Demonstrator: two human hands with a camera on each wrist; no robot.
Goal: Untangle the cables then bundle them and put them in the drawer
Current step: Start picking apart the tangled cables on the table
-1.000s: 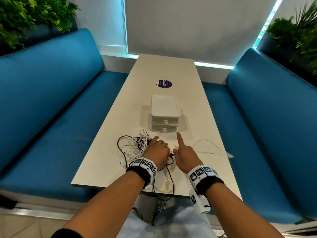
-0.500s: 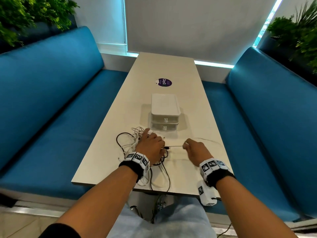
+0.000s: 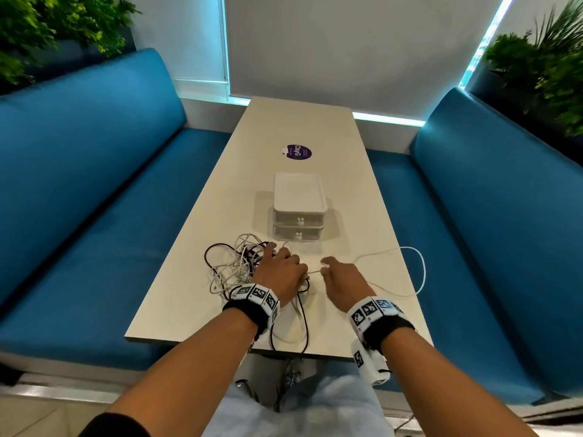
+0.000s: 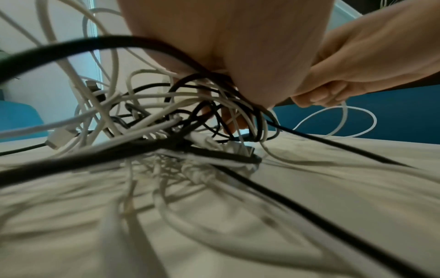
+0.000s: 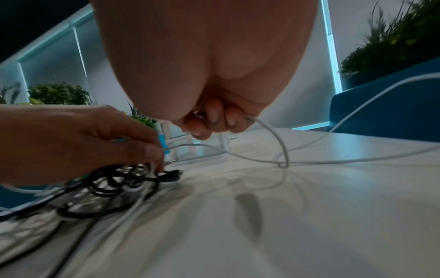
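Note:
A tangle of black and white cables lies on the near part of the table, in front of a small white two-drawer unit whose drawers are both closed. My left hand sits on the tangle's right side, fingers curled into the cables. My right hand is just right of it, fingers curled round a thin white cable. That white cable loops out over the table's right side. A short stretch runs between the two hands.
The beige table is long and narrow, with blue benches on both sides. A purple round sticker lies beyond the drawer unit. Black cable ends hang over the near edge towards my lap. Plants stand in the far corners.
My right hand pulled a white cable out to the right, then came back a little towards the left hand. The freed loop now lies further right. My left hand stayed on the tangle.

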